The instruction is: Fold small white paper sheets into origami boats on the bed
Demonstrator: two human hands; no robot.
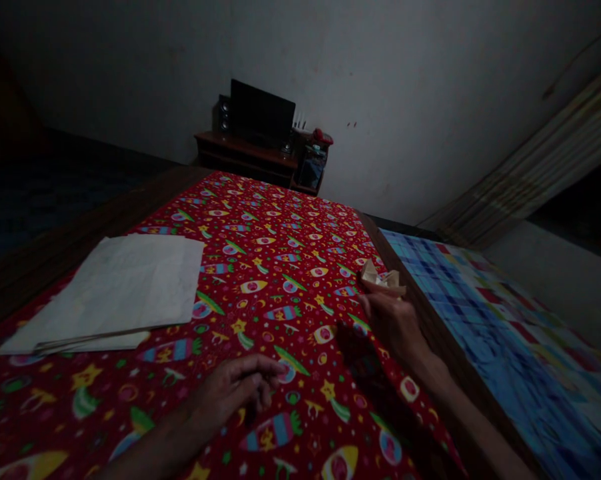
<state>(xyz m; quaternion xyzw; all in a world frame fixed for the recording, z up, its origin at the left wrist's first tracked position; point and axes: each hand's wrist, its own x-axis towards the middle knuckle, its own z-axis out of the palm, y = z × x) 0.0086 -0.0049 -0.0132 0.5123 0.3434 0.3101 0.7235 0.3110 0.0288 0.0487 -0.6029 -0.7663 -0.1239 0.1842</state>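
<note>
My right hand (pixel 394 325) is at the right edge of the red cloth, its fingers closed on the near side of a small folded paper shape (pixel 380 275). The paper is tan with raised, pointed corners and a pale spot inside. My left hand (pixel 248 383) is low over the middle of the cloth, palm turned inward. Its fingers are loosely bent and apart, with nothing visible in them. To the left lies a stack of pale paper sheets (pixel 140 283), slightly fanned at its near edge.
A red cloth (pixel 300 303) printed with rockets and stars covers the wooden surface. Beyond it, a monitor (pixel 261 113) and a speaker (pixel 224 113) stand on a brown desk (pixel 245 157). Blue patterned bedding (pixel 460 307) lies to the right, below a striped curtain (pixel 525 160).
</note>
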